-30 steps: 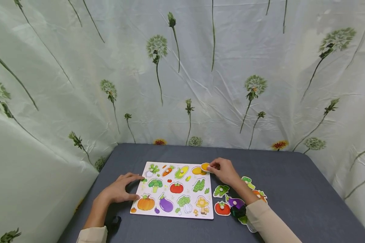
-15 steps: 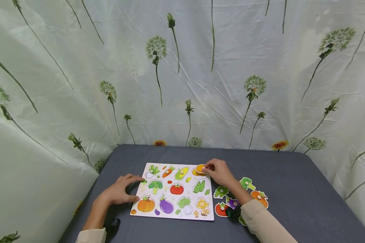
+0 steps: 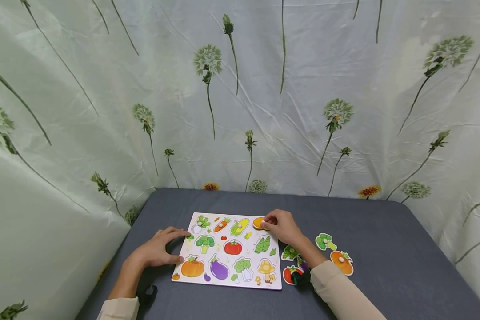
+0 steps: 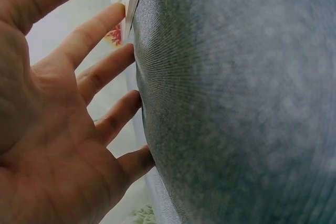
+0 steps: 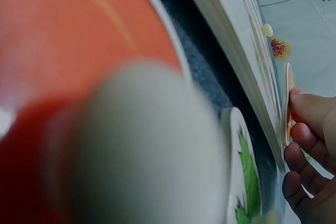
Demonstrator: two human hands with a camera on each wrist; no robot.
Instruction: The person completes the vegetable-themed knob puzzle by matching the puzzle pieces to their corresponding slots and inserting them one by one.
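Note:
A white vegetable puzzle board (image 3: 247,250) lies flat on the table. My right hand (image 3: 284,226) pinches an orange-yellow oval puzzle piece (image 3: 258,222) over the matching picture in the board's far right corner. In the right wrist view that piece (image 5: 288,100) stands on edge to the camera, by the thumb and fingertips; whether it sits in its recess I cannot tell. My left hand (image 3: 158,249) rests at the board's left edge, thumb and index finger touching it. The left wrist view shows its fingers (image 4: 97,77) spread, tips against the dark cloth and board edge.
Knobbed carrot (image 3: 222,225) and corn (image 3: 239,227) pieces sit in the far row. Right of the board lie loose tomato (image 3: 290,275), leafy green (image 3: 290,253), broccoli (image 3: 325,241) and pumpkin (image 3: 342,262) pieces. An eggplant piece is partly hidden by the right wrist.
My right hand has moved left with the oval piece, from beyond the board's far right corner onto the potato-like picture there. The left hand stays in place.

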